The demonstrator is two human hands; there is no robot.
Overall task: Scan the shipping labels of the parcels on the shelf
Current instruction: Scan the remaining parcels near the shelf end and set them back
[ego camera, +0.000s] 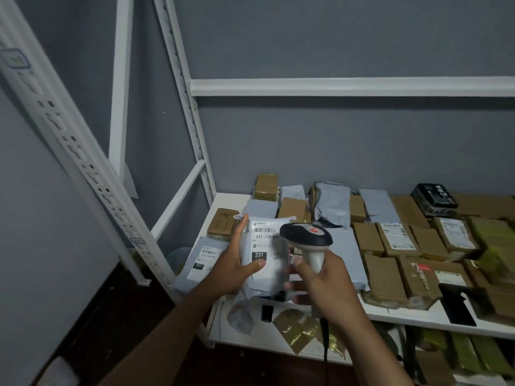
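A: Status of the step in hand?

B: Left hand (pixel 234 263) holds a grey mailer parcel (pixel 263 263) up over the shelf (pixel 223 199), fingers behind it, thumb pressed on its front. Shipping label (pixel 264 240) faces the camera. Right hand (pixel 323 277) is wrapped round the handle of the barcode scanner (pixel 306 235); scanner head sits just in front of the label's right side.

A: How to do it well?

B: Judgement: the head covers part of the label. Draw the scanner back a little and aim it at the barcode strip near the top. Flatten the wrinkled film with the thumb, keeping the thumb off the code.

A: After that?

B: Another labelled mailer (pixel 200 260) lies at the shelf's left end.
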